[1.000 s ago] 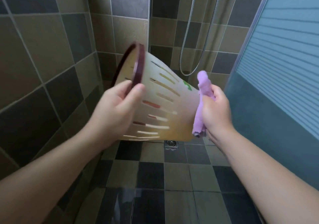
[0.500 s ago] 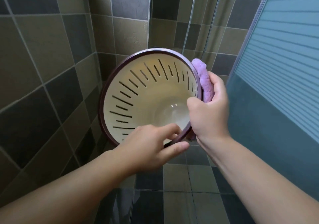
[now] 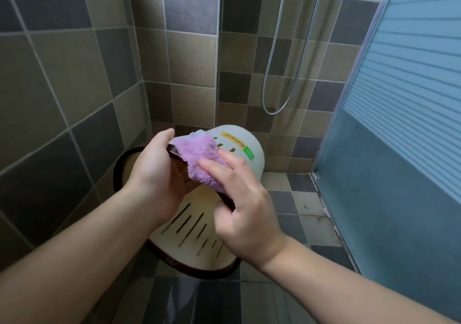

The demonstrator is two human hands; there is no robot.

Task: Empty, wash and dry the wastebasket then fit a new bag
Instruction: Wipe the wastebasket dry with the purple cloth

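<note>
A cream slotted wastebasket point(image 3: 197, 226) with a dark maroon rim is held in the air over the shower floor, its open mouth tilted toward me and its base pointing away. My left hand point(image 3: 154, 174) grips the upper part of the rim. My right hand point(image 3: 244, 214) presses a fluffy purple cloth point(image 3: 199, 159) against the rim and outer wall. The basket's base shows a yellow and green label point(image 3: 239, 144). Both hands hide much of the rim.
Tiled walls stand at the left and behind. A metal shower hose point(image 3: 277, 74) hangs on the back wall. A frosted glass shower door point(image 3: 399, 124) closes off the right side. Wet checkered floor tiles point(image 3: 294, 199) lie below.
The basket has dropped lower and tipped, its mouth now facing down toward me. My left hand shifted from the lower rim to the upper rim. My right hand brought the cloth onto the rim.
</note>
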